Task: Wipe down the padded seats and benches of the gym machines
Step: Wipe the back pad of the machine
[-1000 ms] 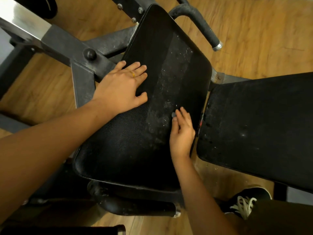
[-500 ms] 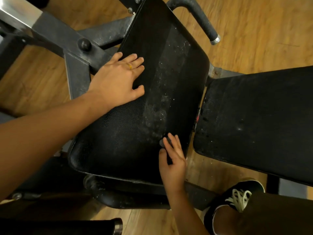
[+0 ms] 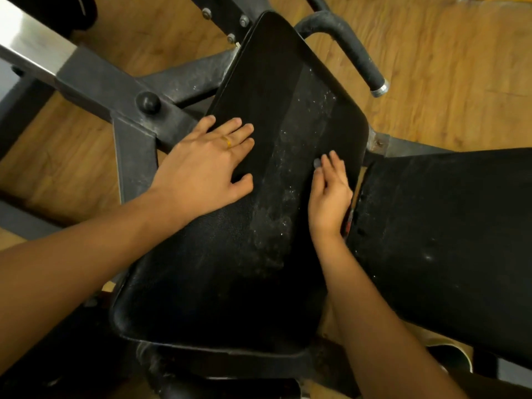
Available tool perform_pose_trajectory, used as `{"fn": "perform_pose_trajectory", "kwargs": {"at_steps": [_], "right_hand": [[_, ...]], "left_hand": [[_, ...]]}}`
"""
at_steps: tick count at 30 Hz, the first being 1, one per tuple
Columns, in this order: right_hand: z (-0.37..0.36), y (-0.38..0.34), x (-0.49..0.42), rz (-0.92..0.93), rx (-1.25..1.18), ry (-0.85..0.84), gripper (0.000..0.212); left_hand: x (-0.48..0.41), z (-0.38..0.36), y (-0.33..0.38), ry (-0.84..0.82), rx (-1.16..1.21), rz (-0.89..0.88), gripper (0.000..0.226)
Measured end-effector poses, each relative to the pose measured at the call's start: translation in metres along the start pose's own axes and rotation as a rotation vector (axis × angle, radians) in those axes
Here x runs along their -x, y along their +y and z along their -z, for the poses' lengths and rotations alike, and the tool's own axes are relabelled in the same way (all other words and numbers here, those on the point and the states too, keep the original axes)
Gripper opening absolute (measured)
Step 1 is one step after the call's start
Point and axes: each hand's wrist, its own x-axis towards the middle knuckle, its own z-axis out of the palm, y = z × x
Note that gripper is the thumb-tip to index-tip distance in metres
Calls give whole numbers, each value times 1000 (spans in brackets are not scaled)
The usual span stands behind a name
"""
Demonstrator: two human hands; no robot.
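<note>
A black padded seat (image 3: 259, 240) is seen from above in the middle of the view, its narrow end pointed at the far side and its wide end nearest the camera. It is carried on a dark grey metal frame (image 3: 115, 87), on which a round black knob (image 3: 147, 102) is set just beside the seat's left edge. A whitish, speckled streak of residue (image 3: 276, 220) is spread lengthwise down the seat, a little right of its middle.

The left hand (image 3: 201, 171) is laid flat across the seat's left edge, palm down. Its fingers (image 3: 239, 131) are held straight and slightly apart, and nothing is gripped by them. A gold ring (image 3: 228, 141) is worn on one of them.

The right hand (image 3: 329, 197) is laid on the seat near its right edge, just beside the streak. Its fingers (image 3: 334, 165) are kept straight and close together, pressed down on the padding. A small grey piece (image 3: 316, 163) is seen sticking out from under the fingertips; what it is cannot be told.

A second black pad (image 3: 446, 240) is set to the right, parted from the seat by a narrow gap. A curved black handle (image 3: 354, 53) with a metal end cap is seen past the seat's far right corner. A wooden floor (image 3: 446, 67) is laid beneath the machine, and part of a dark shoe (image 3: 449, 358) is seen at the lower right.
</note>
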Motion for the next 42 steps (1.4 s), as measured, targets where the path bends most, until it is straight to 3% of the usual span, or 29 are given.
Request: {"fn": "perform_pose_trajectory", "kwargs": {"at_steps": [6,11,14,21,28,38,42], "right_hand": [[-19,-12,-145,43,11,-48,37],[-24,-26,-190,107,-25,-98,24],[-21,-21,-165,88,-22,-90,35],[-7,2,-99,211,10,-75,35],[-27,-26,-162,81,-32,-55,35],[-2,-14,-4,88,-25,-14,34],[-13,-21,-38,23,-8,24,34]], "left_hand": [[-1,-3,0,5,-9,-1,62],[-2,-2,-1,-5,-8,-8,62],[-2,-4,-1,5,-7,1,61],[-2,-5,-2,23,-7,1,59],[-2,-3,-3,-19,11,-6,62],[-1,-2,-1,4,15,-8,62],[-2,-2,-1,-7,18,-3,62]]}}
